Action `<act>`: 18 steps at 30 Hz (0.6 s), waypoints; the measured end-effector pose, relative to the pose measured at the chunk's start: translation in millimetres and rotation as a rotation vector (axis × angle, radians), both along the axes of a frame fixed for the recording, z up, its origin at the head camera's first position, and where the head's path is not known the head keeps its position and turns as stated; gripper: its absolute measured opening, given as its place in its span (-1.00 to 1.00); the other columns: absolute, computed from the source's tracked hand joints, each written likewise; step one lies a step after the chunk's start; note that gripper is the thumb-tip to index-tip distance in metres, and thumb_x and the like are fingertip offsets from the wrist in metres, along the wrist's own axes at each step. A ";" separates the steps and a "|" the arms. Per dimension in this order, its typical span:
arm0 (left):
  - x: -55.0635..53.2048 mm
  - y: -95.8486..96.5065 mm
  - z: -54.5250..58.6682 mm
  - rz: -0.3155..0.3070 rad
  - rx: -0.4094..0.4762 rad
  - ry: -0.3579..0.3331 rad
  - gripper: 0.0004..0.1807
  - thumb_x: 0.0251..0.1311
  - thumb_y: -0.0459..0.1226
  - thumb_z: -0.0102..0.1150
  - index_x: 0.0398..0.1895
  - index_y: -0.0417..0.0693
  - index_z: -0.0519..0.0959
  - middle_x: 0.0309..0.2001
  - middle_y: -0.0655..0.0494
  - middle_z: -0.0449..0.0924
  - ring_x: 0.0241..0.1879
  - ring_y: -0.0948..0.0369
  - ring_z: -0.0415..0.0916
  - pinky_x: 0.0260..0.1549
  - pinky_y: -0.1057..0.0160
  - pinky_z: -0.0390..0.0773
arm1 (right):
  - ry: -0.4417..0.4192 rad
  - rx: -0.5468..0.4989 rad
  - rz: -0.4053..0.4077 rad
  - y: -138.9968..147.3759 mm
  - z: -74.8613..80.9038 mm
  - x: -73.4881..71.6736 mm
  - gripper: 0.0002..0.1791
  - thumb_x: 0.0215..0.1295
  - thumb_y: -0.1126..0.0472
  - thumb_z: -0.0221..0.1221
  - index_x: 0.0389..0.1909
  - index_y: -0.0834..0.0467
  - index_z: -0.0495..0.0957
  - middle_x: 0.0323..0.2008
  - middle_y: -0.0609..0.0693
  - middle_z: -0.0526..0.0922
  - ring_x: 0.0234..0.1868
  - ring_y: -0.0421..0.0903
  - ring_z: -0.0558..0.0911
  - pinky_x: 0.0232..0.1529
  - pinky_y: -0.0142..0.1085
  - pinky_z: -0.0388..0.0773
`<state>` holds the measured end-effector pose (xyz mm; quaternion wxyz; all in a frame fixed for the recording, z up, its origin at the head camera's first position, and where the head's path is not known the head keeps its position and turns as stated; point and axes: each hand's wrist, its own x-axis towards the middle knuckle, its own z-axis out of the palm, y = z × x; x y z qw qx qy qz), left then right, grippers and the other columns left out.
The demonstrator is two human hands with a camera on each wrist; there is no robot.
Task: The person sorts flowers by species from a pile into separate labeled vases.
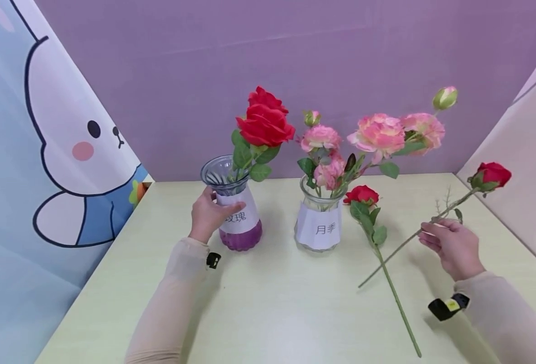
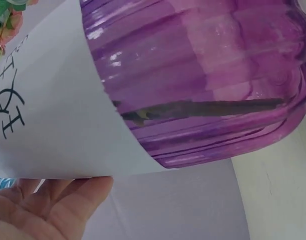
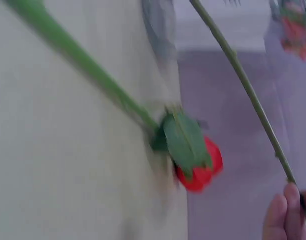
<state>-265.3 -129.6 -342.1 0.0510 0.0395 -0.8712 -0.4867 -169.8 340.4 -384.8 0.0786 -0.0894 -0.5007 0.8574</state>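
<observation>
With fingers and thumb around its paper label, my left hand (image 1: 210, 215) holds a purple-bottomed glass vase (image 1: 240, 240). Large red roses (image 1: 266, 124) stand in that vase, and a dark stem (image 2: 202, 108) shows through its purple glass in the left wrist view. My right hand (image 1: 454, 245) pinches the stem of a single red rose (image 1: 491, 176), raised over the table, bloom up to the right and stem end down to the left. Behind that stem another red rose (image 1: 362, 196) lies on the table, its long green stem reaching toward the front edge.
A clear glass vase (image 1: 318, 237) with a white label holds pink flowers (image 1: 379, 134) right of the purple vase; some lean far right. The pale table (image 1: 277, 313) meets a purple backdrop (image 1: 195, 91). A cartoon-printed sheet (image 1: 67, 151) hangs at the left.
</observation>
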 end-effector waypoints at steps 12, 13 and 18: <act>-5.8 -1.0 6.1 -0.070 0.007 -0.015 0.00 -0.10 -0.09 0.50 0.36 -0.16 0.13 0.24 -0.20 0.36 0.16 -0.13 0.39 0.11 -0.13 0.44 | 0.133 0.062 -0.109 -76.2 3.6 5.6 -0.70 0.18 0.60 0.12 -0.27 0.35 0.19 -0.53 0.03 0.67 -0.55 -0.16 0.69 -0.37 -0.37 0.66; -6.0 -1.6 6.8 -0.077 0.021 -0.020 0.00 -0.11 -0.11 0.51 0.36 -0.15 0.12 0.24 -0.20 0.36 0.17 -0.13 0.39 0.12 -0.13 0.42 | 0.139 0.072 -0.110 -81.7 5.4 5.7 -0.71 0.19 0.59 0.13 -0.28 0.35 0.19 -0.52 0.03 0.67 -0.54 -0.16 0.69 -0.36 -0.38 0.66; -6.6 -1.2 9.7 -0.102 0.098 -0.035 0.04 -0.12 -0.23 0.51 0.39 -0.12 0.05 0.26 -0.20 0.34 0.21 -0.11 0.34 0.19 -0.13 0.34 | 0.213 0.112 -0.112 -105.1 14.0 7.1 -0.86 0.20 0.57 0.14 -0.35 0.38 0.36 -0.51 0.02 0.65 -0.50 -0.17 0.70 -0.28 -0.39 0.64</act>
